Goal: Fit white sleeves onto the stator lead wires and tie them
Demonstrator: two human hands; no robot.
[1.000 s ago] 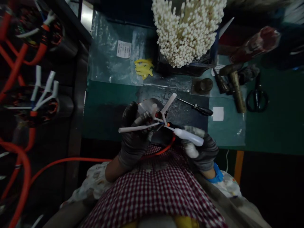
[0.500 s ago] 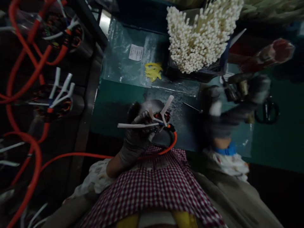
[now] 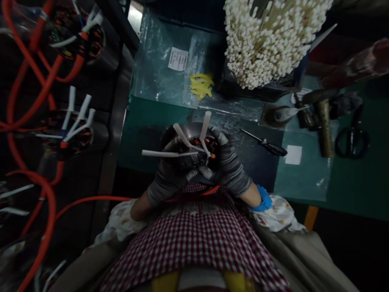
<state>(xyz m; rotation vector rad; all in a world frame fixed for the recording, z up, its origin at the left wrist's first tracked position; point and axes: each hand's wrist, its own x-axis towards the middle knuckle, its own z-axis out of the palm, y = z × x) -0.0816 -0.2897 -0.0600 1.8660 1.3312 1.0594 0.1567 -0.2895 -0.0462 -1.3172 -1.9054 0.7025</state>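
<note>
My left hand, in a grey knitted glove, is wrapped round the left side of a motor stator, a round metal housing with copper windings inside. My right hand, gloved likewise and with a blue band at the wrist, grips the stator's right side. Its thumb lies low at the near rim, close to the left thumb. Three leads in white sleeves stick out of the winding. An orange cable runs in from the left, partly hidden behind my hands and wrists. The stator's underside is hidden.
Right of my hands lie a screwdriver, a white paper square, a hammer-like tool and scissors. A nozzled bottle is behind them. Yellow strips and a bundle of white tubes lie beyond; more stators stand left.
My right hand has come left from above the tools and now grips the stator. The screwdriver, paper square and bottle are uncovered. My left hand stays on the stator.
</note>
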